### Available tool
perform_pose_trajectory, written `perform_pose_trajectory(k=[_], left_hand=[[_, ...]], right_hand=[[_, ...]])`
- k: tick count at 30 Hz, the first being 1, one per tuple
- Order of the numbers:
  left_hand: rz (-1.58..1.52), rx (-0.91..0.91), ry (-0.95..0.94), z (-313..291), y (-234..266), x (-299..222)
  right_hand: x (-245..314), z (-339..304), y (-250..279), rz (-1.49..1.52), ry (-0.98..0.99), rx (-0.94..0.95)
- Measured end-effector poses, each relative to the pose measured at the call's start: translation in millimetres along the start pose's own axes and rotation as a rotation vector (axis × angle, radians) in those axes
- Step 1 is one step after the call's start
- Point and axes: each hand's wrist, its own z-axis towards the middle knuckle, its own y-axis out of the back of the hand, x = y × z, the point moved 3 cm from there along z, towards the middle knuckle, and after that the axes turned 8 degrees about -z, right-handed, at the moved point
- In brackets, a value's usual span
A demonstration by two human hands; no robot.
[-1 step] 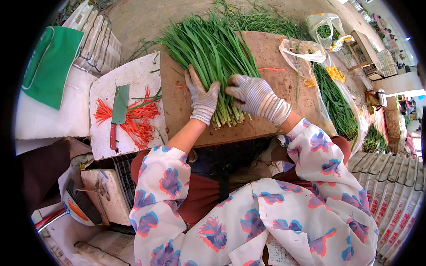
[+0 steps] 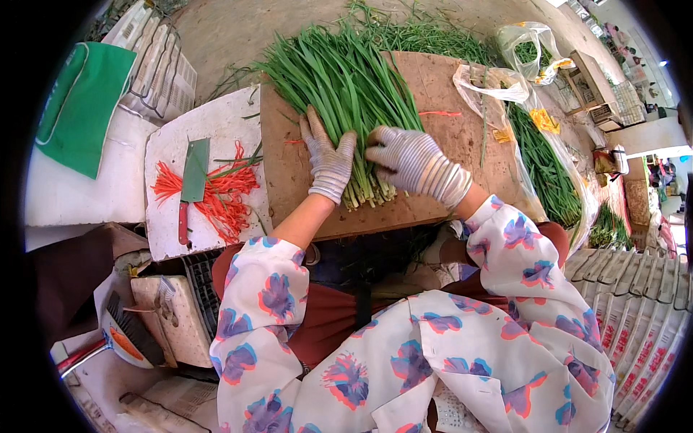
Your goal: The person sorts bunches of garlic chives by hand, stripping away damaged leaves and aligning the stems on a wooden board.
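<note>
Greens [image 2: 343, 83] lie between left grip [image 2: 330, 162] and right grip [image 2: 413, 155].

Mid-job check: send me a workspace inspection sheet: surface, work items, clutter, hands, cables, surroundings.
Surface: stained brown board; white slab adjoining its left side.
Job's things: thick bunch of garlic chives, by the look, pale stem ends toward the person.
Clutter: cleaver lying across red ties on the slab; loose red strip right of the bunch.
Hands: left hand gloved, laid along the bunch's left side; right hand gloved, fingers curled at its right side.
Cables: nothing seen.
Surroundings: loose greens on the floor beyond; filled clear plastic bag at right.
</note>
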Motion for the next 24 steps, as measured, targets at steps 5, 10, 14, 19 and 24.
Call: perform_pose_trajectory(k=[5,10,14,19,24], left_hand=[[0.179,-0.015,0.024,1,-3,-11],[0.196,-0.044,0.009,2,-4,-10],[0.193,-0.028,0.021,2,-11,-13],[0.250,-0.045,0.076,3,5,-13],[0.157,-0.035,0.152,6,6,-20]], right_hand=[[30,-8,-8,-0.080,0.007,0.210],[71,-36,3,0.078,-0.081,0.425],[99,-71,47,0.438,0.000,0.372],[45,-75,160,1.033,-0.105,0.473],[-91,-38,247,1.092,-0.286,-0.462]])
